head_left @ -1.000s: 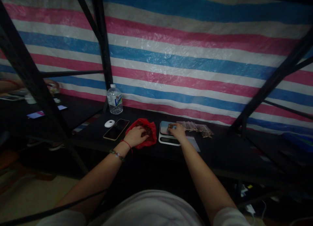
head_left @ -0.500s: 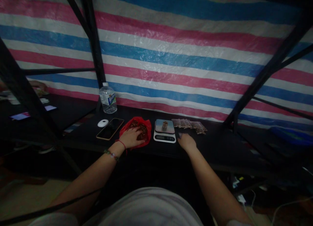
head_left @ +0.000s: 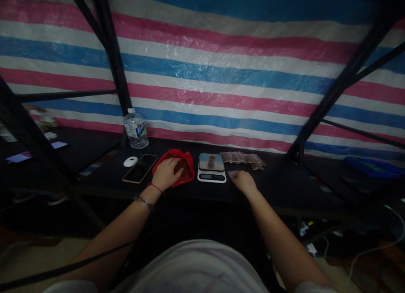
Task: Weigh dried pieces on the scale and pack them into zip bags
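My left hand rests in a red plastic bag of small brown pieces. Its thumb stands apart from the fingers, whose tips are partly lost among the pieces. To the right of the bag lies a white kitchen scale with a lit display. A small cup-like container stands on its plate, apparently with brown pieces in it. Beside the scale, my right hand pinches a small clear plastic bag close to the table top.
Several filled clear packets overlap in a row behind my right hand. On the left are a phone, a white oval object and a clear plastic bottle. Black metal posts frame the black table, with a striped sheet behind.
My left hand has drawn its fingers in, from spread over the pieces to more bunched among them. The right hand stays by the scale with the small bag. The camera view has shifted slightly.
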